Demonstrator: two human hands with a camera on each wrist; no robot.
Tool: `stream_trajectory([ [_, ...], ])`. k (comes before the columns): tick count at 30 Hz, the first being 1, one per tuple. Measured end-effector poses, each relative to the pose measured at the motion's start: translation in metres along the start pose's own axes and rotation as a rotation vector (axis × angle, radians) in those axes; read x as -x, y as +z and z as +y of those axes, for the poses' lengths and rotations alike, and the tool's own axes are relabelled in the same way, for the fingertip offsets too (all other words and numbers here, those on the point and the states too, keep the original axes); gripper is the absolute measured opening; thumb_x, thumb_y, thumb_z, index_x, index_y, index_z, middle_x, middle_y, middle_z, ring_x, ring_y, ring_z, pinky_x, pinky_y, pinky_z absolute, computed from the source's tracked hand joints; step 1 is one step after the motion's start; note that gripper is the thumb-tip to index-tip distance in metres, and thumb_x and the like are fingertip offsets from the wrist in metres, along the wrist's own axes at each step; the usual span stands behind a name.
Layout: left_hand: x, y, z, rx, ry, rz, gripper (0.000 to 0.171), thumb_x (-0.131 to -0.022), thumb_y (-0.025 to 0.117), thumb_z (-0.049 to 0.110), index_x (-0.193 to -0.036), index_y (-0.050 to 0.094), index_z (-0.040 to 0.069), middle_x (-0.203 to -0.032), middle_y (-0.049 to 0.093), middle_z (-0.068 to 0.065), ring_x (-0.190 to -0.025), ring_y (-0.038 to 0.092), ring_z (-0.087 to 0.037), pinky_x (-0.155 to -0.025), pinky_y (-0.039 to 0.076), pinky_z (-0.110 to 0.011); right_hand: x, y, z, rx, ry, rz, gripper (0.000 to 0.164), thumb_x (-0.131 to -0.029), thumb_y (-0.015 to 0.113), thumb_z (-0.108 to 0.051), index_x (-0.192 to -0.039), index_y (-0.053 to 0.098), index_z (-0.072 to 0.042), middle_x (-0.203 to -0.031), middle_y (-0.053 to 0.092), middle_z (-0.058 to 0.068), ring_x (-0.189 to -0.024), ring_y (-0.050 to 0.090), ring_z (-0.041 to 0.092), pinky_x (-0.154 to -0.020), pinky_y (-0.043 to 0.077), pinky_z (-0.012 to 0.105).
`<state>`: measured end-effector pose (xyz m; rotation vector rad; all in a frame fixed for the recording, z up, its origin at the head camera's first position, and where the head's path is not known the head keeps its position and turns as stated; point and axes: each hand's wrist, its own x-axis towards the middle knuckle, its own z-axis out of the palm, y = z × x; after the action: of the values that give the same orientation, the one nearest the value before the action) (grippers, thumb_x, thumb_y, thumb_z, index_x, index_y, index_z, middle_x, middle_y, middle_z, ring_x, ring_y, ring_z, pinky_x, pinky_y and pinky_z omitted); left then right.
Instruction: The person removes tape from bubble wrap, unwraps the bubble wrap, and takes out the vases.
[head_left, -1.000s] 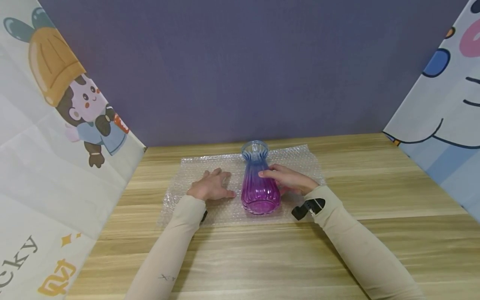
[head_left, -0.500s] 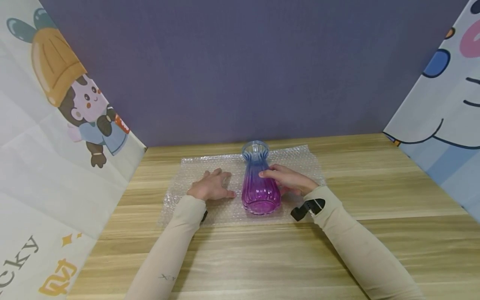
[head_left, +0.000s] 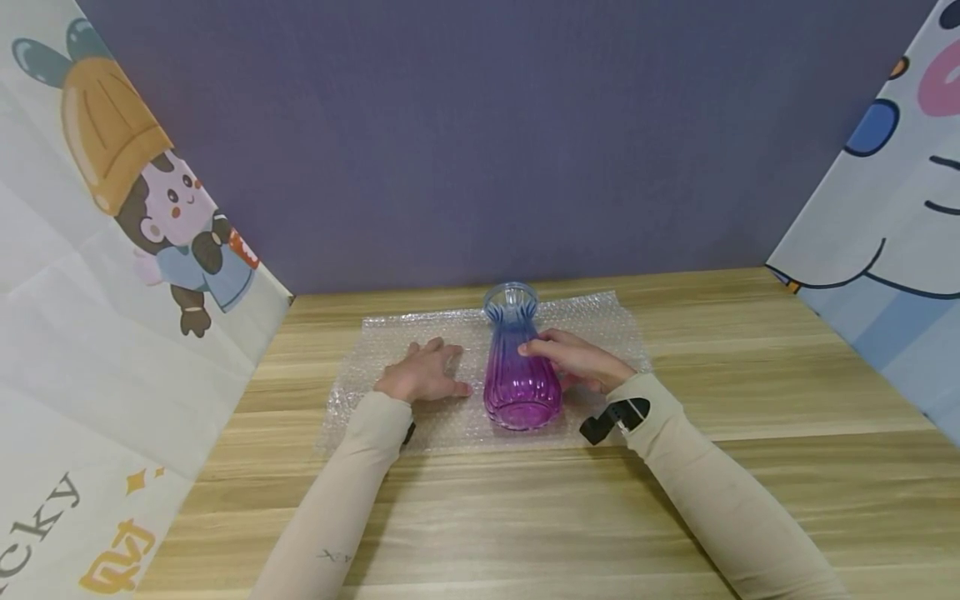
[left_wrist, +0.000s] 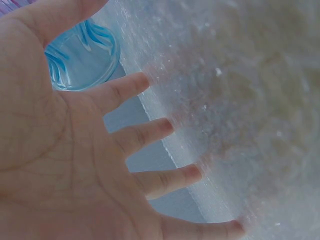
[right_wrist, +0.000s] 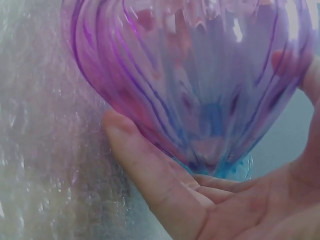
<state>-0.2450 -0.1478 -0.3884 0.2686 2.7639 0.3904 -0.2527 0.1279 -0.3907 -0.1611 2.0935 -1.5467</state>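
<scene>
A ribbed glass vase (head_left: 519,383), blue at the flared mouth and purple at the base, lies on a sheet of bubble wrap (head_left: 390,333) with its mouth toward the back. My right hand (head_left: 577,357) grips its right side, thumb on top; in the right wrist view the fingers (right_wrist: 150,170) curl under the ribbed glass (right_wrist: 200,75). To the left of the vase, my left hand (head_left: 423,372) rests on the bubble wrap with spread fingers. The left wrist view shows those fingertips (left_wrist: 162,127) touching the wrap (left_wrist: 250,100), with the vase's blue mouth (left_wrist: 85,55) behind the thumb.
The wood-grain table (head_left: 480,517) extends in front of the wrap and to both sides. A grey-blue panel (head_left: 480,142) stands along its back edge. Printed white sheets with cartoon figures (head_left: 198,208) flank the left and right.
</scene>
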Motion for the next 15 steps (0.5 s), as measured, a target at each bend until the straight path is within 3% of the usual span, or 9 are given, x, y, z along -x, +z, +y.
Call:
stream_trajectory([
  [15, 0.0016, -0.0013, 0.0003, 0.002, 0.001, -0.003, 0.086, -0.087, 0.072, 0.058, -0.160, 0.034, 0.031, -0.173, 0.016, -0.006, -0.157, 0.008, -0.049, -0.109, 0.017, -0.086, 0.0001, 0.0022, -0.0005, -0.019, 0.010, 0.029, 0.074, -0.094, 0.064, -0.042, -0.147, 0.037, 0.003, -0.144, 0.050, 0.028, -0.130, 0.056, 0.044, -0.095, 0.060, 0.048],
])
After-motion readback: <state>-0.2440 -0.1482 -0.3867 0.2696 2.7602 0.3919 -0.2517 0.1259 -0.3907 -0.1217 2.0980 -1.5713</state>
